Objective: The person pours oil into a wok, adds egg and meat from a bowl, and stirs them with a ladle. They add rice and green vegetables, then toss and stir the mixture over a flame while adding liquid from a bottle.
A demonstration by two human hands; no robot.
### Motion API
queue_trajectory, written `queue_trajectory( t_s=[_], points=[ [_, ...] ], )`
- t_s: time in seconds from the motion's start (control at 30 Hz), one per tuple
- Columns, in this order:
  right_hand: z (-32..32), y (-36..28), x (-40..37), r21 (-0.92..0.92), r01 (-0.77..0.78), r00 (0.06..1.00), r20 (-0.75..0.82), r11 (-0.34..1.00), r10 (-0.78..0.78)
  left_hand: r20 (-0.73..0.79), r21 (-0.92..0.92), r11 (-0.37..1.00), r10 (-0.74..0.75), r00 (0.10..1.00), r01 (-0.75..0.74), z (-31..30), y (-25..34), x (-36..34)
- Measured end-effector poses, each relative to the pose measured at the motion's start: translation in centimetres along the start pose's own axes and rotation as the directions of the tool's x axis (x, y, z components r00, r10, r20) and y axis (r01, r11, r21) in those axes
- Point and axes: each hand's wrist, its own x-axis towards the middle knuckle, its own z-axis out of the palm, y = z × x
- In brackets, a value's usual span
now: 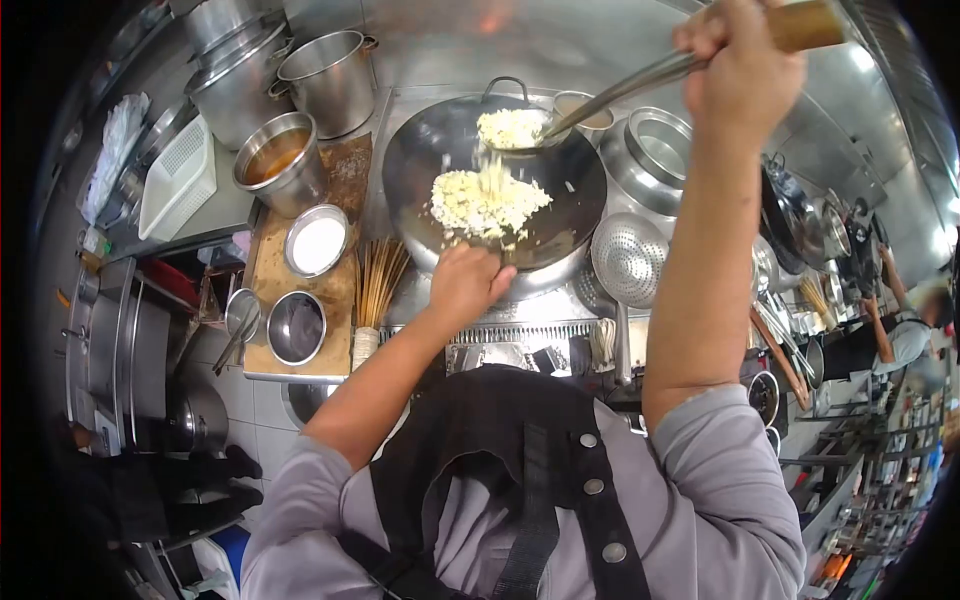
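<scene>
While your left hand (pixel 468 285) is clenched on the near rim of the wok (pixel 570 200), your right hand (pixel 745 65) is wrapped tight round the wooden end of the ladle (pixel 620 95), held high at the upper right of the head view.

Step in hand, as judged: you are turning the rice (pixel 488 200). One mound lies at the middle of the wok. A second portion sits in the ladle bowl above the far side, with blurred grains between the two.

Next move, as judged: it calls for tipping the ladle over the centre of the mound, not the rim, while your left hand holds the wok steady. Loose grains already lie close to the near edge.

Count:
- Wok: one. Ladle: one.
- Rice: two portions, as above.
- Wooden board (pixel 268 275) left of the wok: four round steel vessels. These are a pot of brown liquid (pixel 275 160), a bowl of white powder (pixel 317 242), an empty bowl (pixel 296 327) and a small bowl with a spoon (pixel 240 315).
- Bundle of sticks (pixel 378 285): one, between board and wok.
- Perforated strainer (pixel 628 258): one, just right of the wok.
- Stockpots (pixel 330 80) behind the board: three, as far as you can tell.
- White basket (pixel 178 180): one.
- Second person (pixel 905 335): one, at the far right, well apart from you
</scene>
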Motion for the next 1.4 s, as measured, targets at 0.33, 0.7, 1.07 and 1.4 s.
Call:
queue_trajectory(
  t_s=[0.33, 0.7, 1.07, 1.4],
  points=[
    [-0.8, 9.6, -4.3, -0.128, -0.247, 0.968, 0.012, 0.960, 0.251, 0.213, 0.048, 0.996, -0.077, 0.974, 0.068, 3.8, -3.2, 1.5],
    [-1.2, 15.8, -6.4, -0.242, -0.285, 0.949, 0.066, 0.927, 0.309, 0.219, -0.056, 0.997, -0.045, 0.975, 0.058, 3.9, -3.9, 1.6],
    [-5.1, 19.4, -7.0, -0.448, -0.192, 0.978, -0.018, 0.873, 0.206, 0.238, -0.026, 0.997, -0.061, 0.969, 0.069, 3.9, -4.2, 1.8],
    [-6.9, 12.9, -5.2, -0.397, -0.338, 0.936, -0.053, 0.853, 0.347, 0.287, -0.026, 0.992, -0.110, 0.952, 0.122, 4.3, -4.4, 0.7]
  ],
)
